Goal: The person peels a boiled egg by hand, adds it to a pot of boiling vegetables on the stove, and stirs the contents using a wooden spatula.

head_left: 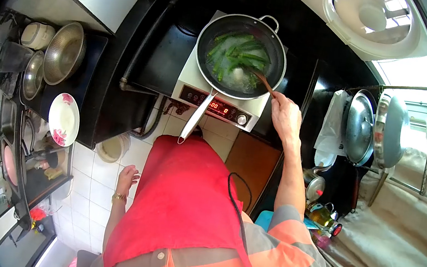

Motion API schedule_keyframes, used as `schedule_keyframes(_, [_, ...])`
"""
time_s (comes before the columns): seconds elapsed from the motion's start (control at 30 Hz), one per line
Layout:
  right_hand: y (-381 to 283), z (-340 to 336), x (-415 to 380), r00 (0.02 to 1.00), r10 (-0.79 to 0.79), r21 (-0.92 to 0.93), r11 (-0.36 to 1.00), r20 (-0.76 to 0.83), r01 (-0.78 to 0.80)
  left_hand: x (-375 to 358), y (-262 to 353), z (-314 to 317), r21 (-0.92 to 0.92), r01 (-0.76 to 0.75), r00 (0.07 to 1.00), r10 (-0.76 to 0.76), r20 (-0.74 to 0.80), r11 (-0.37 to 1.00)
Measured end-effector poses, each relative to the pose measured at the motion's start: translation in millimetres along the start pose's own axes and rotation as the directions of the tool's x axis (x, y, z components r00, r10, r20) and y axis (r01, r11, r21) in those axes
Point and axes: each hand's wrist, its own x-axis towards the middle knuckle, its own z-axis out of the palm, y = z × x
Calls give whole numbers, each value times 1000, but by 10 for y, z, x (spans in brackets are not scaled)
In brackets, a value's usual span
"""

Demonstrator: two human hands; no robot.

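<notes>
My right hand (285, 116) is wrapped round the end of a wooden spatula (264, 81) that reaches into a dark pan (201, 58). Green vegetable pieces (241, 55) lie in cloudy, steaming liquid there. The spatula's blade is hidden in the pan's contents. Under the pan stands a white induction cooker (186, 78) with lit red digits. The pan's metal handle (197, 117) points towards my body, and neither hand touches it. My left hand (128, 179) hangs beside the red apron (177, 194), its fingers loosely bent with nothing in them.
To the left, a white floral plate (64, 120) and metal colanders (65, 52) rest on a dark counter. Pan lids (360, 127) hang from a rail at right. An oil bottle (322, 215) stands below them. A bucket (112, 149) sits on the tiled floor.
</notes>
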Motion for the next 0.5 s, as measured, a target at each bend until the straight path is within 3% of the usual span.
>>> schedule_keyframes(0.23, [-172,194,260,989,-125,-18,992,-81,124,46,-101,-2,25,23,1000,-24,6,999])
schedule_keyframes(0.3, [-190,208,297,989,-142,-100,984,36,145,38,-112,0,13,19,1000,-19,-1,1000])
schedule_keyframes(0.37, [-147,177,282,987,-153,-133,978,46,158,11,-123,12,-8,15,1000,-15,-14,1000])
schedule_keyframes(0.5, [-145,136,221,987,-153,-124,981,-46,146,-31,-175,18,-16,11,1000,-11,-23,1000])
